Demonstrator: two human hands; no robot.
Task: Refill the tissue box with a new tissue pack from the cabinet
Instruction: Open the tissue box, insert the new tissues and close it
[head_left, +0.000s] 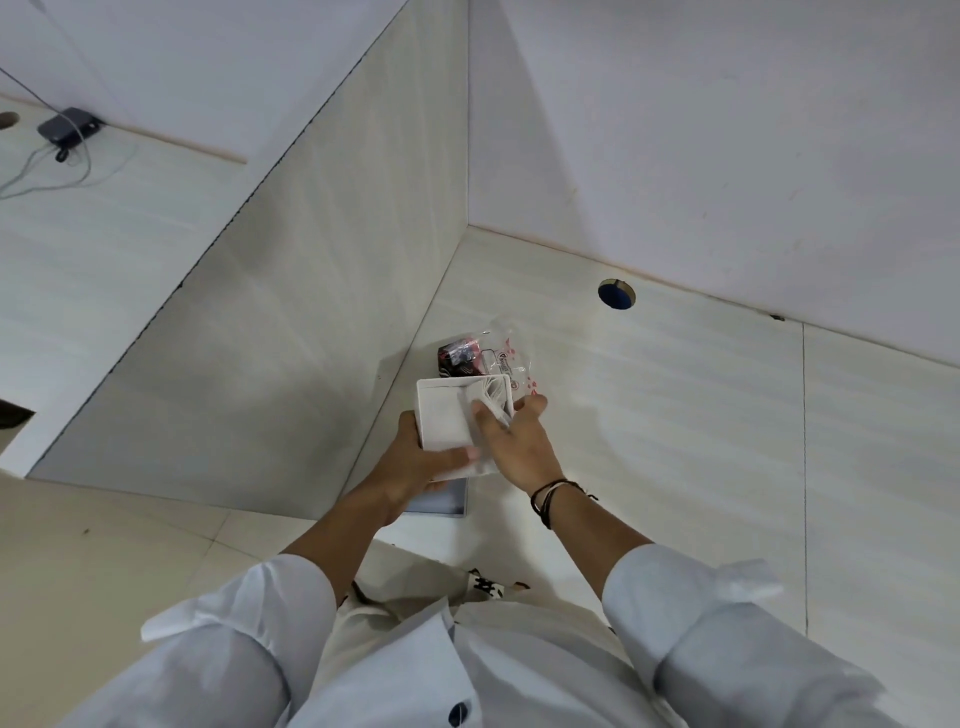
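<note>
A white tissue box (444, 415) is held above the pale desk, its open side facing up toward me. My left hand (415, 462) grips the box from below and the left, thumb across its near edge. My right hand (514, 441) presses a stack of white tissues (493, 397) into the right side of the box, fingers curled on them. A clear plastic wrapper (511, 358) with red print lies on the desk just behind the box. A grey flat lid or tray (441, 501) lies on the desk under my left hand.
A small dark red packet (457, 356) sits beside the wrapper. A tall partition panel (291, 312) rises at the left of the desk. A round cable hole (616, 294) is in the desk near the back wall. A dark device with cables (67, 127) sits far left.
</note>
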